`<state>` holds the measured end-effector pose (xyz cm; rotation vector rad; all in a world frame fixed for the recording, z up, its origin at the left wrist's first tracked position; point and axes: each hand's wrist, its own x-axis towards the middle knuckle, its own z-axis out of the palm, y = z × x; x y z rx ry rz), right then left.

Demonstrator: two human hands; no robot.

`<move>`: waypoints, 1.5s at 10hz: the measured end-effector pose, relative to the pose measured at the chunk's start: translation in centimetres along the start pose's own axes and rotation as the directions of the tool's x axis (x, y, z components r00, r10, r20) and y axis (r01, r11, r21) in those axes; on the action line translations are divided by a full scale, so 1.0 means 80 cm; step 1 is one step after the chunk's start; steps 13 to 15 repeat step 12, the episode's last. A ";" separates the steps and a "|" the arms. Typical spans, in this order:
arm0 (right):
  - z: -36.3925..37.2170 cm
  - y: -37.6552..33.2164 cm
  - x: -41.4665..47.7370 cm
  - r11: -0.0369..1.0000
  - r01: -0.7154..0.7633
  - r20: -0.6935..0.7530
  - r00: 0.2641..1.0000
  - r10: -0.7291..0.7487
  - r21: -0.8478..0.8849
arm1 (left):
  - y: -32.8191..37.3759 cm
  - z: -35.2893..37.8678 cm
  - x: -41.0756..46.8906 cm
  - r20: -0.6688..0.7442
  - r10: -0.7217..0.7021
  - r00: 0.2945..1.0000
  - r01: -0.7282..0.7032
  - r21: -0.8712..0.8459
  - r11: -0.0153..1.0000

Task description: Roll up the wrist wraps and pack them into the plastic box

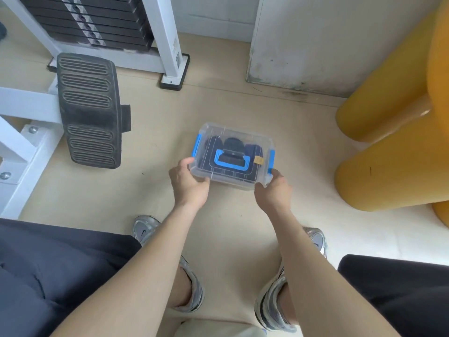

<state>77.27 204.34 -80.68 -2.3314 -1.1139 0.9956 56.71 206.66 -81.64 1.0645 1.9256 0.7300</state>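
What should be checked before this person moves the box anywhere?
1. Lid on the plastic box: ok, in place.
2. Wrist wraps inside: ok, dark rolls show through the lid.
3. Blue latches clipped: cannot tell.
4. Left hand grips the near left corner: ok.
5. Right hand grips the near right corner: ok.
6. Box resting on the floor or lifted: cannot tell.

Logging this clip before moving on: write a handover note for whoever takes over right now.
Left hand grips the plastic box at its near left corner; right hand grips its near right corner.
Dark rolled wrist wraps lie inside, seen through the clear lid, which is on.
Done: rolling, packing, lid on.
Left: let go of the box; whether it rests on the floor or hangs above it, I cannot tell.
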 end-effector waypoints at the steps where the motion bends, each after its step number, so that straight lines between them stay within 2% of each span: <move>1: 0.019 -0.006 0.019 0.998 0.039 -0.045 0.998 -0.037 0.044 | 0.013 0.022 0.018 0.033 0.029 0.999 -0.033 0.135 0.990; 2: 0.024 -0.014 0.045 0.992 0.064 -0.081 0.995 -0.056 0.107 | 0.019 0.028 0.036 0.011 0.138 0.990 -0.137 0.218 0.966; 3: 0.021 -0.022 0.080 0.978 0.099 -0.123 0.989 -0.077 0.185 | 0.029 0.035 0.059 0.022 0.200 0.979 -0.200 0.225 0.954; 5: 0.016 -0.055 0.161 0.920 0.056 -0.182 0.983 0.017 0.388 | 0.083 0.055 0.133 0.188 0.261 0.947 -0.306 0.284 0.908; 6: -0.002 -0.082 0.214 0.927 -0.006 -0.233 0.967 0.101 0.375 | 0.112 0.072 0.165 0.290 0.262 0.921 -0.357 0.350 0.866; 7: -0.024 -0.105 0.248 0.975 0.014 -0.259 0.965 0.045 0.222 | 0.140 0.094 0.188 0.386 0.266 0.883 -0.412 0.372 0.832; 8: -0.029 -0.120 0.260 0.984 0.116 -0.176 0.980 -0.092 0.133 | 0.165 0.113 0.209 0.477 0.198 0.856 -0.398 0.365 0.842; 9: -0.033 -0.126 0.255 0.982 0.180 -0.064 0.982 -0.177 0.051 | 0.179 0.118 0.220 0.548 0.054 0.834 -0.304 0.377 0.875; 10: -0.042 -0.125 0.244 0.971 0.228 -0.044 0.972 -0.232 -0.075 | 0.178 0.112 0.214 0.557 0.052 0.829 -0.329 0.409 0.851; 11: -0.053 -0.133 0.219 0.969 0.228 -0.050 0.971 -0.234 -0.095 | 0.178 0.088 0.195 0.521 0.220 0.825 -0.460 0.391 0.797; 12: -0.066 -0.165 0.181 0.943 0.313 -0.036 0.950 -0.311 0.111 | 0.184 0.054 0.167 0.457 0.385 0.802 -0.558 0.340 0.757; 15: -0.066 -0.165 0.181 0.943 0.313 -0.036 0.950 -0.311 0.111 | 0.184 0.054 0.167 0.457 0.385 0.802 -0.558 0.340 0.757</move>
